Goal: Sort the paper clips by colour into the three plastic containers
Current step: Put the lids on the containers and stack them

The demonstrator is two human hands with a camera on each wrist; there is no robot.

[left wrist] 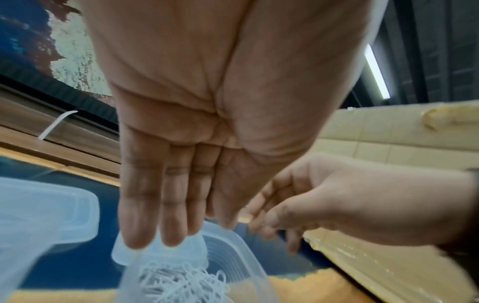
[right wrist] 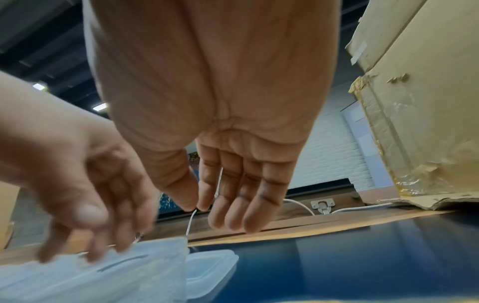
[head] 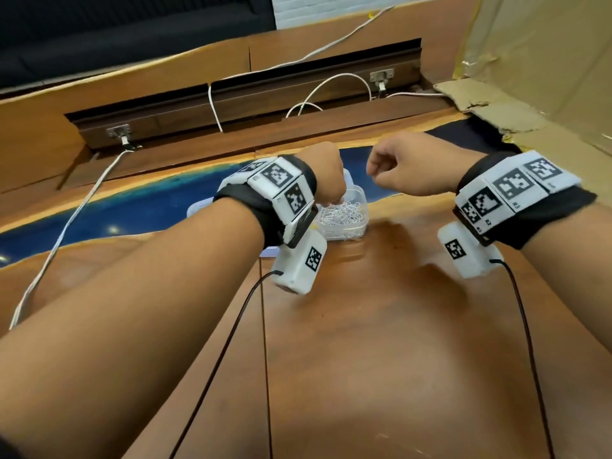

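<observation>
Silver paper clips [head: 341,215] under left hand [head: 326,175]

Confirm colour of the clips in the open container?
Silver-white paper clips; clearest in the head view.

A container [head: 344,223] sits on the bench [head: 364,342] at about twelve o'clock from the person, with paper clips [head: 341,215] piled in it. The left hand [head: 326,175] hangs over its ten o'clock corner, the right hand [head: 402,168] above the bench at its two o'clock. A cardboard box [head: 536,67] stands farther off at two o'clock, a cable trough [head: 245,101] behind at twelve.
</observation>
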